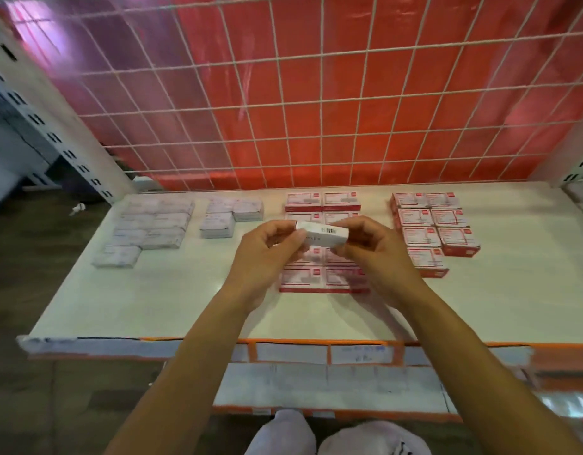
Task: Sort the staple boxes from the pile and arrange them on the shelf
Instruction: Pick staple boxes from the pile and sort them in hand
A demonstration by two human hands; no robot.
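Observation:
A small white staple box with a barcode on its upper side is held above the white shelf. My left hand grips its left end and my right hand pinches its right end. Under my hands lies a group of red-and-white boxes in two columns. A second red-and-white group sits to the right. Two groups of pale white boxes, a large one and a smaller one, lie on the shelf's left part.
A white wire grid with red sheeting behind it closes the back of the shelf. Slotted white uprights stand at the left. The shelf's front edge carries label strips. My knees show at the bottom.

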